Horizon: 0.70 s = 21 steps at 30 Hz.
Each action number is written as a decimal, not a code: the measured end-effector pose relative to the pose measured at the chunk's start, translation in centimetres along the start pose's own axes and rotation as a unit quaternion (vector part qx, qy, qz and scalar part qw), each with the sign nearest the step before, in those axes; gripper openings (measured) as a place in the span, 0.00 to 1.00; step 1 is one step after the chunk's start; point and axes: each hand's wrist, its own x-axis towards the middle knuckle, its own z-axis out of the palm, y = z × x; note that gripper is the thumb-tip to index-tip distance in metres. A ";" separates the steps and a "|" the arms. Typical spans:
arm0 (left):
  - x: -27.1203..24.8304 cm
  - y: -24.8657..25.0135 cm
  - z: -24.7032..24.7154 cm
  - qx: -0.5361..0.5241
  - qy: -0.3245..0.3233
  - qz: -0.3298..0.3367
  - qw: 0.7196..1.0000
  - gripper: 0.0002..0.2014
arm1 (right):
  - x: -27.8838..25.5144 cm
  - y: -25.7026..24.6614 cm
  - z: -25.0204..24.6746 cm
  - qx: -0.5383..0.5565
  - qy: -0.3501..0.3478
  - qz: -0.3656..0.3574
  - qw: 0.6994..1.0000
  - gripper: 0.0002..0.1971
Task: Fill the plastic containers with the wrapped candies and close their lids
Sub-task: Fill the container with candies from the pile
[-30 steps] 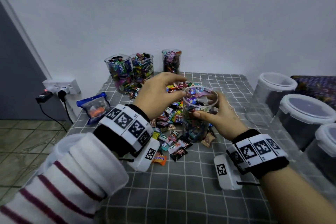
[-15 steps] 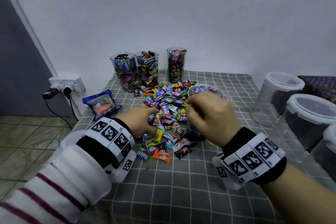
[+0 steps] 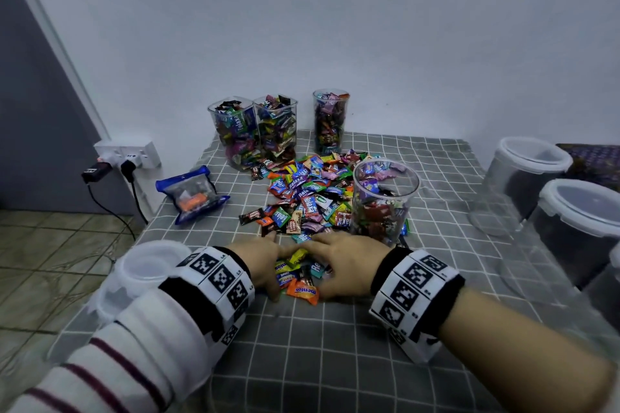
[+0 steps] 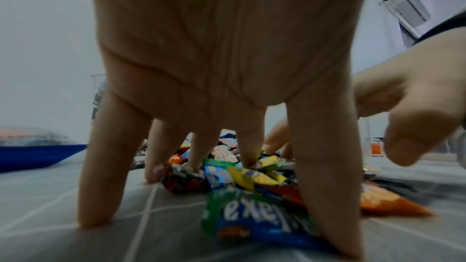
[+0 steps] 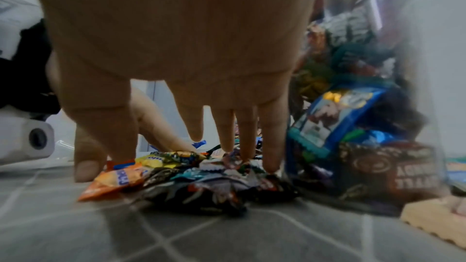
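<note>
Plain pale wall (image 3: 335,27), grey door (image 3: 30,111) at left, tiled floor (image 3: 43,245), wall socket (image 3: 129,154), grey checked tablecloth (image 3: 335,345)

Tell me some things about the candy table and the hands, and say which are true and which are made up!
1. Both hands, the left hand and the right hand, are down on the candies. True.
2. The nearest clear cup is empty. False: it holds candies.
3. Three filled cups stand by the wall. True.
4. An orange candy lies between the hands. True.
5. The blue pouch is inside a cup. False: it lies on the checked cloth.
</note>
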 end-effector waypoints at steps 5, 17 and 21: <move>0.2 -0.2 0.2 -0.007 0.034 0.031 0.999 0.39 | 0.4 -0.2 0.4 -0.046 -0.064 0.005 0.997 0.44; 0.7 0.3 -0.1 -0.006 0.091 0.060 0.994 0.26 | 0.4 0.0 0.6 -0.029 -0.029 0.010 0.999 0.35; 0.6 0.4 0.3 -0.045 0.107 0.054 0.992 0.30 | 0.2 -0.3 0.6 -0.007 -0.008 0.011 1.000 0.37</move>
